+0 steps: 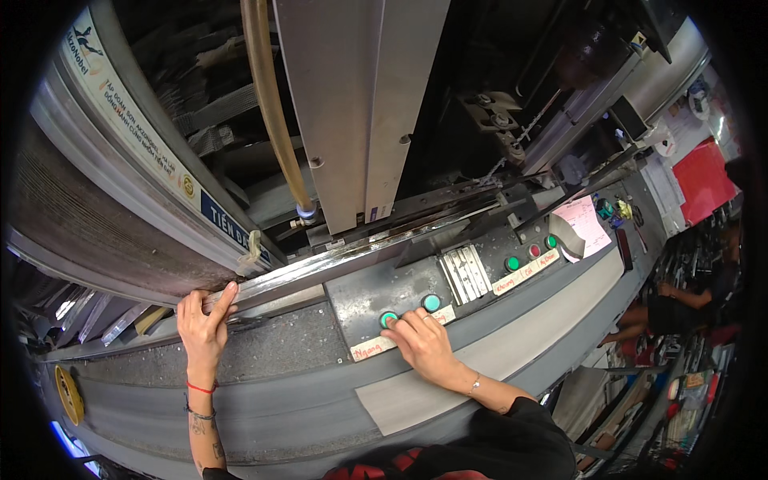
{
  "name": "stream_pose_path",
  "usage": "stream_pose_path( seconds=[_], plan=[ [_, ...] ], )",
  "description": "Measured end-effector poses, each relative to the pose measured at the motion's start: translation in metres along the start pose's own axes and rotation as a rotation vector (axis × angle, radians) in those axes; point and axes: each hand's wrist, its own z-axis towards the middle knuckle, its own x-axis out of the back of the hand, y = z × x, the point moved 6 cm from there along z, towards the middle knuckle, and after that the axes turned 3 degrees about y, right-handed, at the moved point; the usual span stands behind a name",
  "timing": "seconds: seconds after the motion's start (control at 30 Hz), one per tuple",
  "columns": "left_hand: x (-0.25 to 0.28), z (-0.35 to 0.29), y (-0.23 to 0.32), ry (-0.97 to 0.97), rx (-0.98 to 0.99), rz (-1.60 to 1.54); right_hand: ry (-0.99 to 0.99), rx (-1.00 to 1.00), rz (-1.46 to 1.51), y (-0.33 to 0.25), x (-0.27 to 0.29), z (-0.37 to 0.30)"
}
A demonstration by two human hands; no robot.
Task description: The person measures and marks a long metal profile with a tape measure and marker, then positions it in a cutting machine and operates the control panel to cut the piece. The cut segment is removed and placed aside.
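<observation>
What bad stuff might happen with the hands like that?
The left hand is on the long metal bar, so fingers might get pinched if it shifts. The right hand is at a green push button; a second green push button sits close by and might get bumped by mistake.

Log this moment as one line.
Left hand: on left end of long silver metal bar; Right hand: at round green push button, pressing unclear; Nearby: second round green push button, short silver metal strips
</observation>
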Motion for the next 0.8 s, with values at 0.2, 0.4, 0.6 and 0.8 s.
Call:
stream_pose_path(
  seconds=[0.2,0.4,0.6,0.8],
  plan=[
    [0.0025,0.0019,-0.0006,-0.024,-0.002,-0.005,-0.031,-0.008,0.005,-0.0005,0.0012,0.0013],
    [0.0026,0.0010,-0.0044,-0.009,-0.023,-0.011,-0.028,0.004,-0.043,-0.0024,0.0031,0.0018],
    [-0.0010,0.0004,-0.0025,0.019,-0.052,0.020,-0.029,-0.017,-0.044,-0.0041,0.0000,0.0015],
    [0.0006,0.0017,-0.0016,0.025,-0.045,-0.014,-0.032,0.017,-0.086,-0.0065,0.0027,0.0043]
  ],
)
